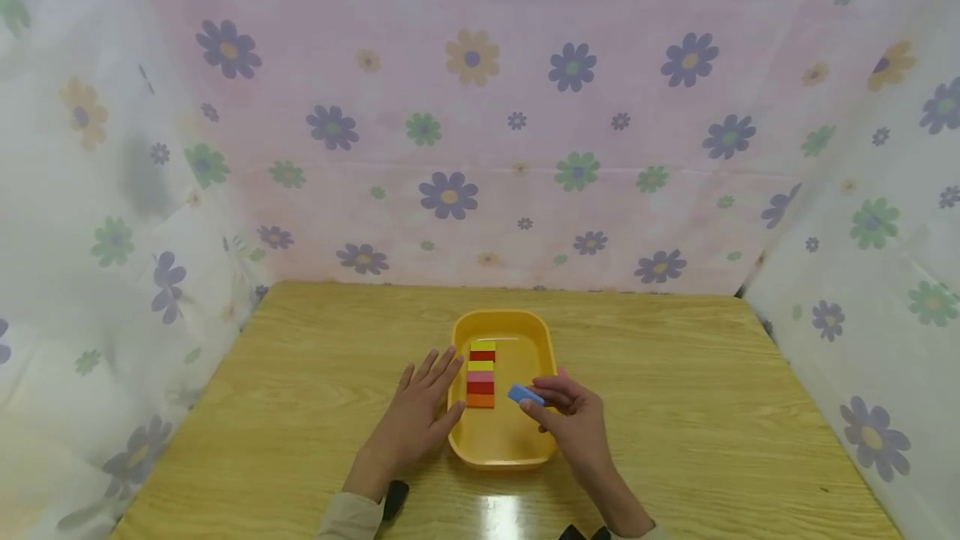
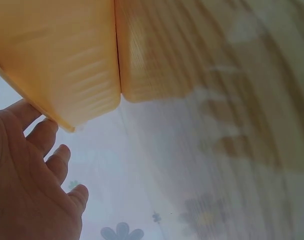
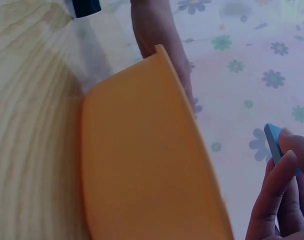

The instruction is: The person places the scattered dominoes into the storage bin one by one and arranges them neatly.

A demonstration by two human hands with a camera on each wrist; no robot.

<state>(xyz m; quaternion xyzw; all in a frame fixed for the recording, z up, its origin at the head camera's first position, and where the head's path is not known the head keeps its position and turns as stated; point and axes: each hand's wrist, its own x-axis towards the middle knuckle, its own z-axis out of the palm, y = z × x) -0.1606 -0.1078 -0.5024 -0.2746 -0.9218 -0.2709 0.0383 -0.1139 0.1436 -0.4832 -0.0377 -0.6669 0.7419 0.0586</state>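
In the head view, a yellow plastic tray stands on the table, with a column of several coloured blocks in yellow, red, pink and orange along its left side. My left hand lies along the left rim, fingers spread and touching it; the left wrist view shows these fingers at the rim from below. Over the tray's right side, my right hand pinches a small blue block between thumb and fingers. The same blue block sits tilted in the right wrist view.
A bit of something pink peeks out behind the right hand, mostly hidden. The wood-grain table stretches to both sides of the tray. Flower-patterned sheets stand at the back and sides.
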